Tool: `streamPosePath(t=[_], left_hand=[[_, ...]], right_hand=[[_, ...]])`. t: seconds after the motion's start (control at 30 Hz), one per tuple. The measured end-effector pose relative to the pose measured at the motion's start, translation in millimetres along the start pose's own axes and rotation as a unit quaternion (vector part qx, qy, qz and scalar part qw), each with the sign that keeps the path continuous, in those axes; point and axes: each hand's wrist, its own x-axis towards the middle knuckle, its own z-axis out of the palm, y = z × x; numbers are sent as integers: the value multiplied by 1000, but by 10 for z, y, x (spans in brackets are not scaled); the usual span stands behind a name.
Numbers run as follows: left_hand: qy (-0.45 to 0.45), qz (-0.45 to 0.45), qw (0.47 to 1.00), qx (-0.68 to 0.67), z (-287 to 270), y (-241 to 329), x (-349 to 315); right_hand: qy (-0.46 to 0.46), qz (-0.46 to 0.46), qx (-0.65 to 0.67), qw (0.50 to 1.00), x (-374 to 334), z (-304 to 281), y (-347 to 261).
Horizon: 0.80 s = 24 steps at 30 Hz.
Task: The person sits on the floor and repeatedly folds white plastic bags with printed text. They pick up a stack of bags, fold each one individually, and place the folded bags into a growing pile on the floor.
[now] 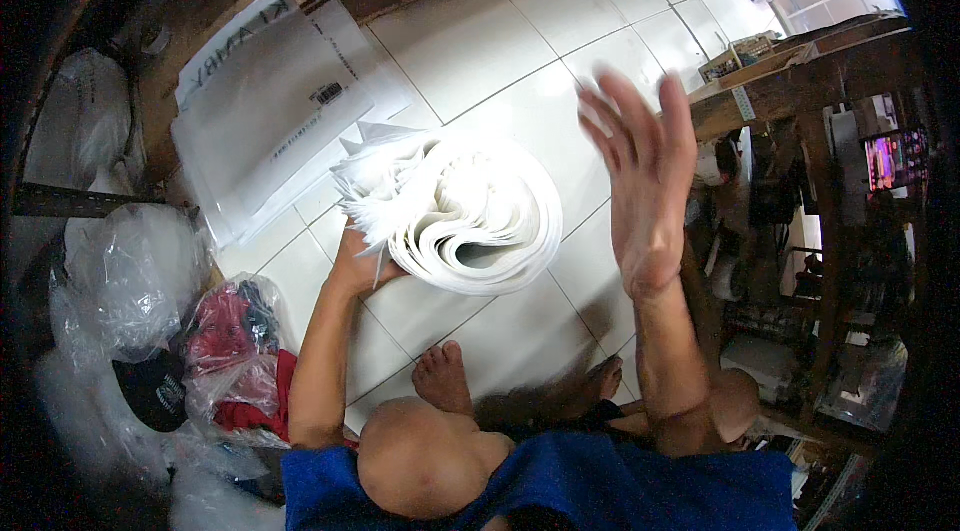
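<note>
A thick bundle of white sheets or flat bags (530, 216), curled into a roll, stands over the tiled floor in front of me. My left hand (362, 259) grips it low on its left side, with the fingers mostly hidden behind the bundle. Fanned, pointed sheet edges stick out above that hand. To the right of the roll, my right hand (645, 181) is raised and holds nothing. Its fingers are spread and slightly smeared by motion.
Flat translucent white bags with dark print (270, 131) lie at the left. Clear plastic bags (140, 271), red cloth in plastic (225, 321) and a black cap (152, 389) sit nearer. Wooden shelving (830, 231) lines the right. My bare foot (443, 378) rests below the roll.
</note>
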Motion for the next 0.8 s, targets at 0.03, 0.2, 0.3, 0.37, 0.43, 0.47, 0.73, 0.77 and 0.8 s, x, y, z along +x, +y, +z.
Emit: streamPosePath(t=[0.03, 0.2, 0.3, 0.37, 0.43, 0.47, 0.73, 0.77, 0.8], left_hand=[[-3, 21, 999, 24, 3, 18, 73], [3, -30, 972, -232, 419, -503, 101], [29, -71, 863, -500, 731, -762, -103], [133, -165, 505, -837, 472, -1543, -401], [89, -113, 715, -684, 897, -1192, -466], [120, -140, 804, -565, 1012, -1273, -564], [148, -22, 985, 81, 783, -694, -482], [156, -18, 984, 84, 860, -620, -484], [166, -14, 982, 90, 904, -540, -489]], right_hand=[[34, 50, 26, 998, -370, 60, 209], [-50, 217, -139, 965, -1699, 1169, 1192], [8, 228, -48, 972, -1604, 1552, 1439], [45, 262, -8, 964, -1542, 1916, 1575], [90, 310, -16, 946, -1630, 1918, 1699], [111, 312, -8, 944, -1574, 1791, 1587], [218, 289, 28, 932, -1379, 1393, 1326], [225, 262, 9, 938, -1412, 1488, 1382], [232, 235, -9, 944, -1360, 1550, 1354]])
